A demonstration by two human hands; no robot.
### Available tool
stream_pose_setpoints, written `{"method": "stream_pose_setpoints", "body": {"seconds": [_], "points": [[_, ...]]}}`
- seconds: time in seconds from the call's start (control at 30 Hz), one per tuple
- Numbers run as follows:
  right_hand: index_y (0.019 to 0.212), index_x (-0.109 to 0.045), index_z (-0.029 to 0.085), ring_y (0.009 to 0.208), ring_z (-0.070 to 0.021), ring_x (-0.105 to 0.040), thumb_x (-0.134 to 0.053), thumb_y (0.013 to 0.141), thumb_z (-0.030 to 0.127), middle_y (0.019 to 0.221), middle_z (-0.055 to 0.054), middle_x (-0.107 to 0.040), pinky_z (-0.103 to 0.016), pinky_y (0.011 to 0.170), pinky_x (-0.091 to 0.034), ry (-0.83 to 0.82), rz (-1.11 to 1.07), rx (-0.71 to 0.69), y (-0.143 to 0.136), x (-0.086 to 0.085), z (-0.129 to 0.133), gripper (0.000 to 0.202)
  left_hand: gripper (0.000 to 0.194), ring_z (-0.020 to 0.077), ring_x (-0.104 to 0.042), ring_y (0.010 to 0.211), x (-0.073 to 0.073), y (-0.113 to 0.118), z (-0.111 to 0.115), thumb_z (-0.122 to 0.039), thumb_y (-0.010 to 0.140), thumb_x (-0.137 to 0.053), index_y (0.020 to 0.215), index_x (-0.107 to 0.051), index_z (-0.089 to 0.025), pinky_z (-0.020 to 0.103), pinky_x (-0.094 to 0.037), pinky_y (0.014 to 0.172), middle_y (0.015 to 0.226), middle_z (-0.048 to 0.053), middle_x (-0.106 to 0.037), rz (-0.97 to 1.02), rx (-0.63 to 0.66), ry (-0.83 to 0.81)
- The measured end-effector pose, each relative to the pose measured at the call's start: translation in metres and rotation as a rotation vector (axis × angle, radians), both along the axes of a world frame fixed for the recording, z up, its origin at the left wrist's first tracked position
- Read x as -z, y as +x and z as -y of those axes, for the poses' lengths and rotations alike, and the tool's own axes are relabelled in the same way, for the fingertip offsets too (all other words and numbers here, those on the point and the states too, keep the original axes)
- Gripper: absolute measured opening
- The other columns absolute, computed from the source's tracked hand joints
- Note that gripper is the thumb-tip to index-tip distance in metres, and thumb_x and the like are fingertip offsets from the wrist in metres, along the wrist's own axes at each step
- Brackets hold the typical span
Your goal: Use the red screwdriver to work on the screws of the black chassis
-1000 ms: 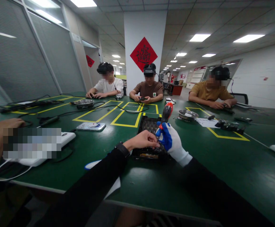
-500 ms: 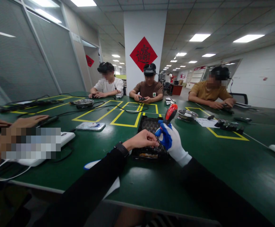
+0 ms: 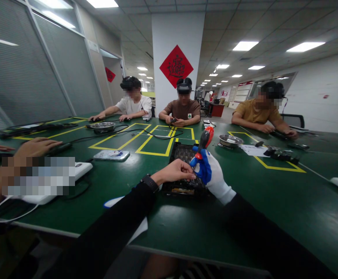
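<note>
A black case (image 3: 182,151) lies open on the green table, with small dark parts inside. My left hand (image 3: 176,171), bare with a dark watch at the wrist, reaches over the case; its fingers are pinched together, and what they hold is too small to make out. In a white and blue glove, my right hand (image 3: 209,170) is closed on a red and black screwdriver (image 3: 206,140). The handle points up and leans slightly right, its lower end near my left fingertips. The tip of the screwdriver is hidden among the fingers.
A phone (image 3: 111,155) and a white power strip (image 3: 83,169) are on the left, near another person's hand (image 3: 35,151). Metal bowls (image 3: 230,141) and black parts (image 3: 282,155) lie farther off. Three people sit across the table (image 3: 258,209). A white glove lies under my left forearm.
The screwdriver's handle has tilted and shifted slightly left in my right hand. My left hand has hardly moved. Across the table, the person at the left has stretched an arm out sideways.
</note>
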State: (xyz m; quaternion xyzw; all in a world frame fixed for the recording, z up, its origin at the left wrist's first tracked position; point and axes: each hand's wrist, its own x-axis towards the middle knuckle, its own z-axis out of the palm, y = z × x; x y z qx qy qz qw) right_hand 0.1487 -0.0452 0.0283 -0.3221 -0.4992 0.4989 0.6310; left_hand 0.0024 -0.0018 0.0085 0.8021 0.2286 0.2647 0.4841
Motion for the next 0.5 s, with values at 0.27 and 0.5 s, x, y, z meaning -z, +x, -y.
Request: {"method": "stream_pose_setpoints", "body": {"seconds": [0.27,0.5], "points": [[0.092,-0.049,0.020,0.040,-0.0070,-0.048,-0.059,0.073,0.041,0.061,0.004,-0.060,-0.017,0.036,-0.037,0.039,-0.031,0.021,-0.001,0.009,-0.006,0.030,0.028,0.0065,-0.048,0.052,-0.002,0.001,0.001,-0.034,0.067,-0.066,0.066,-0.063,-0.007,0.017,-0.036,0.052,0.056,0.000,-0.055,0.001,-0.002,-0.001],[0.087,-0.051,0.018,0.049,-0.0094,-0.053,-0.051,0.077,0.045,0.062,0.001,-0.059,-0.021,0.046,-0.045,0.043,-0.065,-0.003,0.001,0.003,-0.001,0.029,0.030,0.0063,-0.048,0.051,-0.001,0.002,0.000,-0.037,0.066,-0.066,0.066,-0.063,-0.007,0.017,-0.035,0.051,0.056,-0.001,-0.055,-0.009,-0.027,-0.003]]}}
